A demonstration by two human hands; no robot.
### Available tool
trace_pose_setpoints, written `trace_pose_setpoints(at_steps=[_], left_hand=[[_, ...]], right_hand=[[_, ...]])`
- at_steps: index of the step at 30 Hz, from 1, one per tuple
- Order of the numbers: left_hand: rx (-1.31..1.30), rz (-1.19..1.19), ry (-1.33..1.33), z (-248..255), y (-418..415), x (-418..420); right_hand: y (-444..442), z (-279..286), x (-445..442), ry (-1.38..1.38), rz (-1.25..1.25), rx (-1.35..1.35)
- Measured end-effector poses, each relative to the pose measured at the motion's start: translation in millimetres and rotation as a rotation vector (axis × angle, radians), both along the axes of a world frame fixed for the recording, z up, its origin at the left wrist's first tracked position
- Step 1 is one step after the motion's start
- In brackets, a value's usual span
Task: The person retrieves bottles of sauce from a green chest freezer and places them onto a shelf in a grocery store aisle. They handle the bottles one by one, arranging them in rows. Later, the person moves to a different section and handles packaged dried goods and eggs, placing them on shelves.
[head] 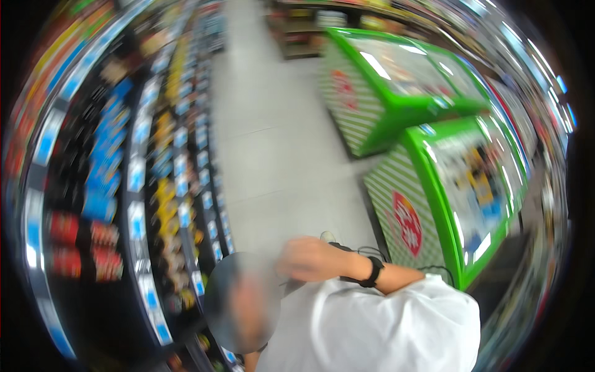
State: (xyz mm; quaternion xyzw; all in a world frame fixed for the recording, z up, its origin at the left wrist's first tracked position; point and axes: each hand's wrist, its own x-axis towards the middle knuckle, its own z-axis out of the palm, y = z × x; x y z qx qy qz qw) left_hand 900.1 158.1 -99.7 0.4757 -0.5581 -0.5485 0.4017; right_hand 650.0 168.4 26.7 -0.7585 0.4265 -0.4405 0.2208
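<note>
My right hand is in front of my white shirt, back upward and fingers curled. Motion blur hides whether anything is inside it. A black band circles that wrist. To its left, a round blurred patch covers what looks like my left hand; only a bit of forearm shows below. That hand is closest to the shelf rack on the left, but its fingers cannot be made out. Red packs and blue packs stand on the rack, above rows of price tags.
Two green chest freezers with glass lids and striped sides stand on the right, goods inside. A dark cable lies by the nearer one. Grey tiled floor runs between rack and freezers. A stocked shelf unit stands farther ahead.
</note>
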Motion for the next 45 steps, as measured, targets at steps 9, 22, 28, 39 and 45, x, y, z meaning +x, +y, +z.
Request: trace_pose_setpoints(at_steps=[9,22,28,39,45], left_hand=[[-0.099,-0.364,0.045,-8,-19,-92],[-0.330,-0.924,-0.006,22,125,-358],[-0.033,-1.216,0.108,50,231,-451],[-0.028,-1.284,0.123,49,272,-544],[0.125,-1.390,0.214,67,252,-620]], right_hand=[[130,-3,-54,-0.006,-0.512,-0.054],[411,-27,-130,-0.080,-1.353,-0.028],[517,-35,-169,-0.355,-1.587,-0.015],[517,-13,-287,-0.666,-1.599,0.033],[478,-10,-352,-0.580,-1.707,0.074]])
